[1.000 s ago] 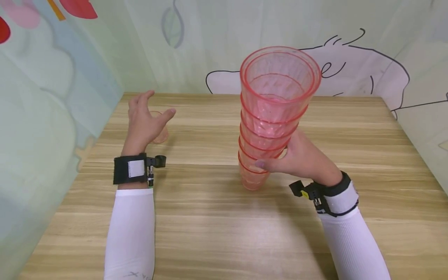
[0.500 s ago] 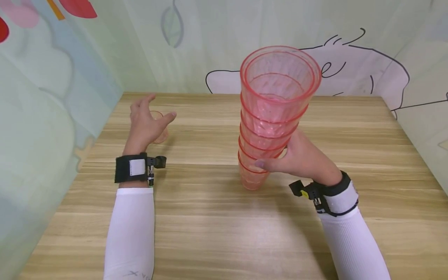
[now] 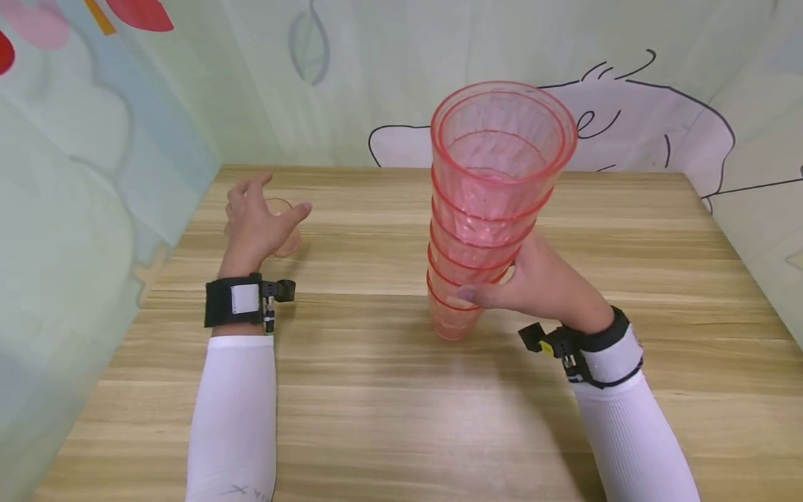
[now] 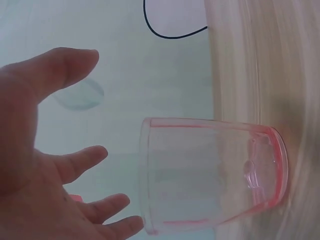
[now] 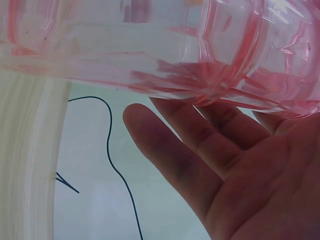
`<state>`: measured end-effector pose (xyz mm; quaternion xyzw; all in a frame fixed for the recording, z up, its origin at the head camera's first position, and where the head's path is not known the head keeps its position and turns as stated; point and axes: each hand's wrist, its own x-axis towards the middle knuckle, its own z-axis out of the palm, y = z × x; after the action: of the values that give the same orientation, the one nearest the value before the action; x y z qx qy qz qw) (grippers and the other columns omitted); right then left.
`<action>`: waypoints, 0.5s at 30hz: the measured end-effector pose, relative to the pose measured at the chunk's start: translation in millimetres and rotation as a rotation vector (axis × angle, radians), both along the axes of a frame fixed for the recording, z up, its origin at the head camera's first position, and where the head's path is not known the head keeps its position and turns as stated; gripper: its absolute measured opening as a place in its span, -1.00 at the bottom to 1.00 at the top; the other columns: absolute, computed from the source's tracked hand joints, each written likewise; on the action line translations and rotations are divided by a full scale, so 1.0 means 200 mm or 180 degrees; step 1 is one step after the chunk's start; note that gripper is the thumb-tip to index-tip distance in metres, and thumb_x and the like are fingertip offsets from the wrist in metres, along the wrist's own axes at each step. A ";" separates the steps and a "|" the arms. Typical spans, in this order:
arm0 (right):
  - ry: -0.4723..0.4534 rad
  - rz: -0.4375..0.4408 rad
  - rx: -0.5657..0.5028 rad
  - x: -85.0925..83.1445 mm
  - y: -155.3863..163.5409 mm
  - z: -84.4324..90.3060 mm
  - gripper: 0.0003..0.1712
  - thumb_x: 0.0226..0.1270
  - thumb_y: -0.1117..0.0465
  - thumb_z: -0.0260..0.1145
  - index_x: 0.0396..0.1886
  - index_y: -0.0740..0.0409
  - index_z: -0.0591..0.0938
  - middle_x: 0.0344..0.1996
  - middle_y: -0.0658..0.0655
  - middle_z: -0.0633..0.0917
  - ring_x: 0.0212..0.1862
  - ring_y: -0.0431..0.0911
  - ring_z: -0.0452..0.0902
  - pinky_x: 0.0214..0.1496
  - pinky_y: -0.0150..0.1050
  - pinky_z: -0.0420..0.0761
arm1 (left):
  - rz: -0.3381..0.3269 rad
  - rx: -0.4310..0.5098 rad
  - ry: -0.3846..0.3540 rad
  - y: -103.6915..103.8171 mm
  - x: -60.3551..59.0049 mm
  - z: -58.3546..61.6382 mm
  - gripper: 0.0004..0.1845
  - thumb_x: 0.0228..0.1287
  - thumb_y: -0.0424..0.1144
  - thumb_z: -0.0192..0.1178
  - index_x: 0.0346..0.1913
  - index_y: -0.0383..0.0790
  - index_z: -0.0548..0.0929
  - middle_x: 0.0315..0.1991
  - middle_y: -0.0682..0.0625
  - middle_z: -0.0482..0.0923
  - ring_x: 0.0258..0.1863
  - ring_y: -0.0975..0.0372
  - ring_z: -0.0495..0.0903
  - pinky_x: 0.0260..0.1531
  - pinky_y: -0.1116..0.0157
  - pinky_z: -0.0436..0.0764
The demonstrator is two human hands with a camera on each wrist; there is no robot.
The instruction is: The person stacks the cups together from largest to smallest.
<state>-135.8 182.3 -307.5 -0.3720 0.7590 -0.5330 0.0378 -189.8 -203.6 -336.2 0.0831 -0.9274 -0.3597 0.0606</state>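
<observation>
Pink single cup [image 3: 285, 226] sits half hidden behind left hand [image 3: 254, 223]

A wooden table [image 3: 389, 418] with pale, streaked grain runs to the walls on three sides. The back wall [image 3: 389, 77] is soft green cloth or paper printed with a grey leaf [image 3: 309, 45] and a white cartoon shape outlined in black [image 3: 633, 125]. The left wall [image 3: 81, 181] carries pastel blue, pink and red patches. The light is even and soft, with faint shadows on the wood
</observation>
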 end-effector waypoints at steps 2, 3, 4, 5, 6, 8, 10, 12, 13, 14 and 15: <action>0.0004 -0.0002 0.0004 0.00 0.00 0.00 -0.19 -0.02 0.26 0.61 0.26 -0.03 0.46 0.06 -0.03 0.65 0.10 -0.08 0.57 0.26 -0.08 0.48 | 0.0013 -0.0023 -0.0042 0.00 0.00 -0.01 0.00 0.29 0.21 0.25 0.61 -0.16 0.03 0.56 -0.31 -0.26 0.52 -0.20 -0.23 0.32 -0.36 -0.06; -0.0005 0.0007 -0.0003 0.00 0.00 0.00 -0.18 -0.02 0.26 0.61 0.27 -0.03 0.46 0.06 -0.02 0.65 0.10 -0.08 0.57 0.26 -0.08 0.49 | 0.0021 -0.0019 -0.0063 -0.01 0.00 -0.02 0.00 0.29 0.20 0.25 0.61 -0.17 0.03 0.56 -0.32 -0.28 0.52 -0.21 -0.25 0.32 -0.37 -0.07; -0.0008 0.0009 -0.0004 0.00 0.00 0.00 -0.18 -0.02 0.26 0.62 0.27 -0.03 0.45 0.06 -0.02 0.65 0.10 -0.08 0.57 0.26 -0.08 0.49 | 0.0030 -0.0017 -0.0085 -0.01 -0.01 -0.02 0.00 0.29 0.18 0.26 0.61 -0.18 0.02 0.56 -0.33 -0.29 0.52 -0.22 -0.26 0.32 -0.37 -0.06; -0.0007 0.0004 0.0006 0.00 0.00 0.00 -0.18 -0.02 0.25 0.62 0.27 -0.04 0.45 0.07 -0.03 0.65 0.10 -0.09 0.57 0.26 -0.08 0.49 | 0.0041 -0.0003 -0.0110 -0.01 -0.01 -0.03 0.00 0.29 0.17 0.26 0.61 -0.19 0.01 0.56 -0.33 -0.32 0.52 -0.22 -0.28 0.33 -0.37 -0.04; -0.0010 0.0006 0.0007 0.00 0.00 0.00 -0.18 -0.02 0.25 0.62 0.27 -0.05 0.45 0.07 -0.03 0.64 0.11 -0.09 0.57 0.26 -0.08 0.49 | 0.0052 0.0005 -0.0135 -0.01 -0.01 -0.03 0.01 0.29 0.15 0.27 0.61 -0.19 0.01 0.56 -0.34 -0.33 0.52 -0.23 -0.28 0.33 -0.37 -0.02; -0.0004 -0.0002 0.0013 0.00 0.00 0.00 -0.18 -0.02 0.24 0.62 0.27 -0.07 0.46 0.07 -0.03 0.65 0.11 -0.09 0.57 0.26 -0.08 0.49 | 0.0077 0.0035 -0.0185 -0.02 -0.01 -0.04 0.01 0.29 0.12 0.28 0.61 -0.20 -0.01 0.56 -0.37 -0.35 0.52 -0.25 -0.28 0.33 -0.36 0.04; -0.0005 0.0000 0.0008 0.00 0.00 0.00 -0.19 -0.01 0.24 0.62 0.26 -0.09 0.46 0.06 -0.04 0.65 0.10 -0.09 0.58 0.25 -0.08 0.50 | 0.0110 0.0041 -0.0222 -0.02 -0.02 -0.05 0.01 0.31 0.09 0.28 0.61 -0.21 -0.04 0.55 -0.39 -0.35 0.51 -0.27 -0.25 0.33 -0.33 0.10; -0.0018 0.0013 -0.0015 0.00 0.00 0.00 -0.21 -0.01 0.25 0.61 0.25 -0.09 0.47 0.04 -0.03 0.66 0.08 -0.08 0.59 0.24 -0.07 0.51 | 0.0162 0.0065 -0.0245 -0.02 -0.02 -0.05 0.00 0.32 0.05 0.28 0.61 -0.22 -0.07 0.54 -0.42 -0.31 0.50 -0.29 -0.19 0.35 -0.29 0.12; -0.0027 0.0023 -0.0030 0.00 0.00 0.00 -0.22 -0.01 0.25 0.61 0.24 -0.08 0.47 0.04 -0.02 0.66 0.07 -0.08 0.59 0.23 -0.07 0.52 | 0.0192 0.0071 -0.0252 -0.02 -0.03 -0.05 0.00 0.32 0.03 0.27 0.61 -0.23 -0.08 0.54 -0.42 -0.29 0.50 -0.29 -0.16 0.36 -0.27 0.12; -0.0038 0.0036 -0.0048 0.00 0.00 0.00 -0.22 -0.01 0.26 0.61 0.24 -0.08 0.47 0.04 -0.02 0.66 0.07 -0.07 0.59 0.23 -0.07 0.52 | 0.0220 0.0078 -0.0258 -0.02 -0.03 -0.05 0.00 0.33 0.01 0.27 0.61 -0.23 -0.09 0.54 -0.43 -0.26 0.49 -0.29 -0.13 0.37 -0.25 0.13; -0.0047 0.0046 -0.0062 0.00 0.00 0.00 -0.22 0.00 0.26 0.61 0.24 -0.07 0.47 0.04 -0.01 0.66 0.06 -0.07 0.59 0.22 -0.07 0.53 | 0.0241 0.0084 -0.0260 -0.02 -0.03 -0.05 0.00 0.33 -0.01 0.28 0.61 -0.23 -0.10 0.53 -0.43 -0.23 0.48 -0.29 -0.09 0.38 -0.23 0.13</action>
<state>-136.0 181.4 -307.6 -0.3739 0.7508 -0.5428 0.0436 -195.9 -207.8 -346.9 0.1336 -0.9204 -0.3657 0.0351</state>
